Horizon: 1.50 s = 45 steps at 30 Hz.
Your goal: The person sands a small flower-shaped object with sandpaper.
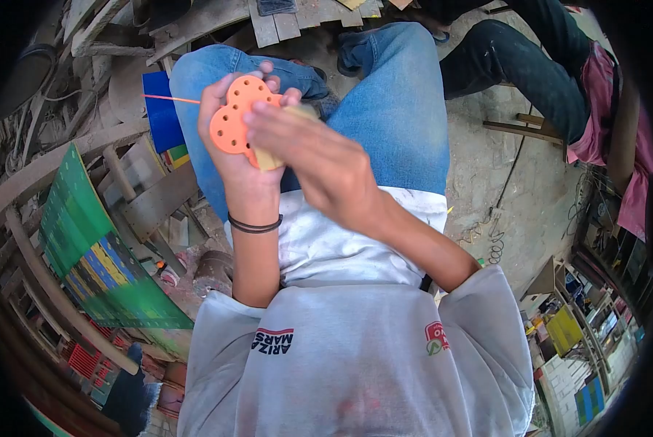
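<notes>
In my left hand (217, 102) is an orange flower-shaped piece with holes (233, 118), its face turned up, the fingers wrapped round its far edge. A thin orange-red cord (170, 98) runs out to the left beside it. My right hand (315, 156) lies over the right side of the piece, smeared by motion. Under its fingers a pale yellow sheet (268, 160), sandpaper-like, shows against the orange piece. Both hands are above my lap in blue jeans (406, 124).
On the left stand a blue panel (162, 109), a green board with coloured strips (86, 226) and curved wooden frames (20, 218). At upper right another person in dark trousers (512, 73) sits near a wooden stool (523, 130). A cable (514, 167) crosses the floor.
</notes>
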Tool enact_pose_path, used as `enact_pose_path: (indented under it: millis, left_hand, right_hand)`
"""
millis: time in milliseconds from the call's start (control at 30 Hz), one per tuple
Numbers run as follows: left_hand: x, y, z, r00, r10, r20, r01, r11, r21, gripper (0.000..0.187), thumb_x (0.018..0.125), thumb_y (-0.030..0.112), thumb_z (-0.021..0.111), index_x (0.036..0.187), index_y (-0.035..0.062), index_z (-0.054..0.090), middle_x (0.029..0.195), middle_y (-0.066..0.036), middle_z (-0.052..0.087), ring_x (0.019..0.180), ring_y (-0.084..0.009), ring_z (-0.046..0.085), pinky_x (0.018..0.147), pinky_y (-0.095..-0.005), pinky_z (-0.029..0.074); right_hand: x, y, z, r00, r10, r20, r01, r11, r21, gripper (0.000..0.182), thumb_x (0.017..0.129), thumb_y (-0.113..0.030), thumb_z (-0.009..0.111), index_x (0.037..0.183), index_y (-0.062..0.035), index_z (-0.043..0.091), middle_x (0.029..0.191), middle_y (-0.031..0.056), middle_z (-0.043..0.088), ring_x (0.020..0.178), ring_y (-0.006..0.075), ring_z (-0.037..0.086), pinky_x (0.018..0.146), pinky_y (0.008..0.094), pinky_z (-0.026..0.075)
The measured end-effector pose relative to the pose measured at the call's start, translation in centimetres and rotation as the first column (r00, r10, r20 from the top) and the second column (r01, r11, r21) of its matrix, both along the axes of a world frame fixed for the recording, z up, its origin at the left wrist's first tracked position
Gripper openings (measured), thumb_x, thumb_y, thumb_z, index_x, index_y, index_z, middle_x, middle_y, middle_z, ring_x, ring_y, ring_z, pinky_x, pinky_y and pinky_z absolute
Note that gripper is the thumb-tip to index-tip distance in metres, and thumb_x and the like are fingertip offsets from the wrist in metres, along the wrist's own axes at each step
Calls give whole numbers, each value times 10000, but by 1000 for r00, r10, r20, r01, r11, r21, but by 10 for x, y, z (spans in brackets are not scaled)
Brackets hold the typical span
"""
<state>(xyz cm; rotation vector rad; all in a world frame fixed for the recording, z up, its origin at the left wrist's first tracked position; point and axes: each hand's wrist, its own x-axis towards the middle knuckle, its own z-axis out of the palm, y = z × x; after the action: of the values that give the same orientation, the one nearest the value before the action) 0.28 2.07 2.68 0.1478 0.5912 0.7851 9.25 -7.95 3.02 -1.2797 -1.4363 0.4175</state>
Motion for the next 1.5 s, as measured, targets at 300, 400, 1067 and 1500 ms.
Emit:
enact_pose_path:
  millis: [300,400,1067,1500]
  left_hand:
    - [-6,0,-16,990,-70,119,72,997,-10,367,913,291,502,1017,-52,582,855,-126,627,832,-230,632,954,-427,482]
    - [-6,-4,-18,998,15,62,-12,999,-40,344,922,269,502,1011,-41,620,978,-149,662,882,-235,642,902,-407,520]
    - [8,-27,-4,977,-181,-114,213,776,594,609,932,482,561,1220,-53,514,1277,-226,531,1150,-314,566,942,-442,500]
    - [9,-30,1,957,-62,-282,243,698,673,802,898,628,533,1328,-40,426,1307,-212,515,1192,-288,537,925,-422,486]
  right_hand:
    - [0,3,-4,1000,-14,14,14,1000,-17,363,745,109,572,1098,50,632,1146,197,654,1193,342,586,1064,473,425]
    - [27,17,-13,978,-163,130,168,985,-33,430,782,123,546,1192,12,614,1097,188,670,1109,309,636,997,429,490]
    - [60,3,9,806,-115,-580,25,987,-162,160,858,-10,661,1012,32,656,970,67,614,887,139,613,791,278,526]
    - [40,-4,25,920,-244,-307,273,961,55,519,755,141,575,1258,20,598,1174,181,667,1170,323,615,958,386,513]
